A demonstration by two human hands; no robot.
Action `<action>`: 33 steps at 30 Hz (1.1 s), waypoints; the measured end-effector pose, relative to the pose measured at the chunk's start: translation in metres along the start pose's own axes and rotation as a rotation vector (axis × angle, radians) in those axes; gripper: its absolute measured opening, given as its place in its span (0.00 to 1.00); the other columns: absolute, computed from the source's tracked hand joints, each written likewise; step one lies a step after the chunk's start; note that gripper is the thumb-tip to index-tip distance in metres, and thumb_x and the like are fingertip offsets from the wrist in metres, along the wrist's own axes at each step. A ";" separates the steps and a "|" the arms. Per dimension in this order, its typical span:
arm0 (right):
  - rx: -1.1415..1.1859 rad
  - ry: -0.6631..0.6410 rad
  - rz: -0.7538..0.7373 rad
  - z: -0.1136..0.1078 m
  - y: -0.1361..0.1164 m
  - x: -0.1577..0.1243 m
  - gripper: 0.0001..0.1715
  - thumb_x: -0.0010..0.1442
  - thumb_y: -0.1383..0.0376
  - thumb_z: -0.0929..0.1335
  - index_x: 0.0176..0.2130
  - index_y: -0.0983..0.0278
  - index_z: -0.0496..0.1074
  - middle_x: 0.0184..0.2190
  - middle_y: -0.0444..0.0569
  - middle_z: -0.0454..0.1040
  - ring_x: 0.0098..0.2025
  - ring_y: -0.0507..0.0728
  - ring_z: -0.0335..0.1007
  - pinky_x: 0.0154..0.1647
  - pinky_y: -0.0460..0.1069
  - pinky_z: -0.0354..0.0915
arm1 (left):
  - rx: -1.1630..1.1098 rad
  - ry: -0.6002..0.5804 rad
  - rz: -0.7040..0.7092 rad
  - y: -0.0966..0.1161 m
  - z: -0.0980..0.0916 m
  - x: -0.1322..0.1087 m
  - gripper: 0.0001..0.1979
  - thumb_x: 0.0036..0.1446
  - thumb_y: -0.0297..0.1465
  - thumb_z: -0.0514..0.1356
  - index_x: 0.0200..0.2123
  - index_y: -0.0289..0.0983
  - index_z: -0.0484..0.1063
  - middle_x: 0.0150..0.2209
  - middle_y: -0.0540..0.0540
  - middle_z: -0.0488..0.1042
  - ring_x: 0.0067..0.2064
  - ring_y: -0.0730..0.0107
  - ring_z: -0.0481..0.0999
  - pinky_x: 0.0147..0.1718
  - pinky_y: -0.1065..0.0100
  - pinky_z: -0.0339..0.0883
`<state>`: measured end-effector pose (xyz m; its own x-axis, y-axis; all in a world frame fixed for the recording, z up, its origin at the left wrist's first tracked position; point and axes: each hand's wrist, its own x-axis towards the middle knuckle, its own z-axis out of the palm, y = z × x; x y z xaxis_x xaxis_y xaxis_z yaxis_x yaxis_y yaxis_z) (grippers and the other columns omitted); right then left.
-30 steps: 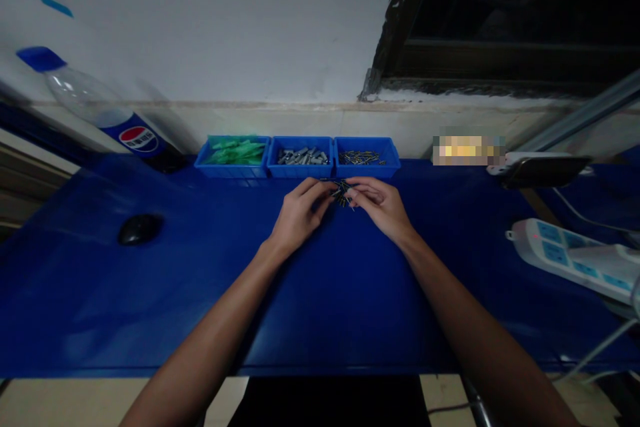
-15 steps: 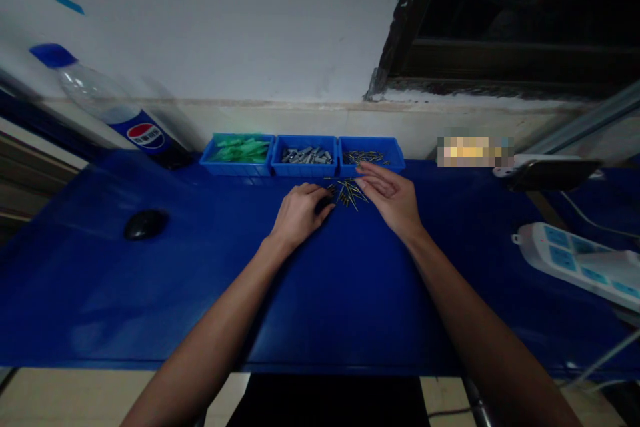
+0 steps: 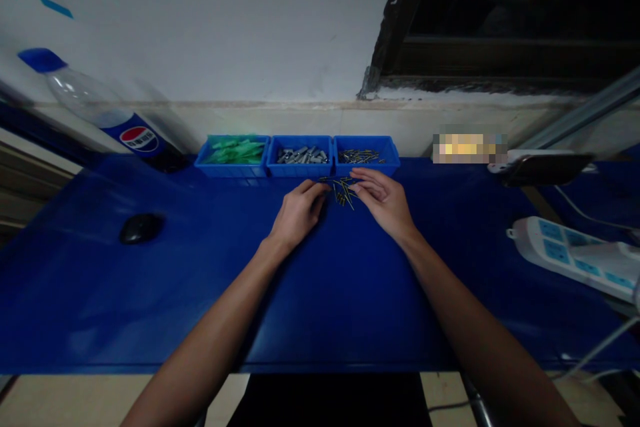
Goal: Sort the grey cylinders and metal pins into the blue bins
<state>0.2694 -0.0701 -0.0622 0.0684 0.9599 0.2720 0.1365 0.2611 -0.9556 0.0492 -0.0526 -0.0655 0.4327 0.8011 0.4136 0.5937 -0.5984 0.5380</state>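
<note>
A small pile of thin, brass-coloured metal pins [image 3: 345,196] lies loose on the blue tabletop [image 3: 330,293]. At the pile's left edge is my left hand [image 3: 297,210], its fingers curled and thumb close to the index finger; whatever they pinch is too small to make out. My right hand [image 3: 385,200] reaches the pile from the right, fingers bent and loosely apart, tips over the pins. Behind the pile stands a blue bin of similar pins [image 3: 359,157]. Beside it are a bin of silvery metal sleeves [image 3: 303,156] and a bin of green plastic pieces [image 3: 235,149].
A cola bottle [image 3: 135,137] stands at the back left, with a black computer mouse [image 3: 140,229] in front of it. To the right are a white power strip [image 3: 565,253] and a propped phone [image 3: 550,169]. The wall [image 3: 240,27] rises behind the bins.
My left hand's thumb and fingers have drawn closer together at the pile. My right hand has lowered slightly towards the pins. The whole view has shifted a little.
</note>
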 end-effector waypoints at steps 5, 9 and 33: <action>-0.006 -0.004 0.007 0.000 0.002 0.000 0.21 0.61 0.58 0.76 0.53 0.56 0.80 0.52 0.52 0.83 0.48 0.61 0.82 0.58 0.61 0.75 | -0.046 0.039 0.033 0.003 -0.002 0.001 0.17 0.68 0.22 0.56 0.56 0.38 0.75 0.52 0.41 0.78 0.51 0.61 0.80 0.53 0.60 0.75; -0.008 -0.005 0.015 0.001 -0.002 -0.001 0.20 0.61 0.58 0.76 0.53 0.57 0.80 0.51 0.52 0.83 0.48 0.61 0.82 0.56 0.60 0.75 | -0.128 0.114 -0.013 0.008 -0.005 0.002 0.17 0.67 0.23 0.58 0.57 0.39 0.76 0.47 0.43 0.81 0.48 0.63 0.81 0.53 0.60 0.75; 0.229 -0.161 0.232 0.009 -0.012 -0.006 0.19 0.50 0.53 0.82 0.39 0.59 0.84 0.35 0.49 0.85 0.36 0.59 0.83 0.46 0.58 0.79 | -0.811 0.135 -0.360 0.020 0.002 0.006 0.12 0.53 0.36 0.75 0.39 0.35 0.83 0.36 0.42 0.86 0.39 0.61 0.87 0.43 0.62 0.83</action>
<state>0.2586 -0.0782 -0.0537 -0.0878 0.9953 0.0408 -0.0909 0.0327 -0.9953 0.0647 -0.0597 -0.0538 0.1988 0.9643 0.1749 -0.0064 -0.1772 0.9842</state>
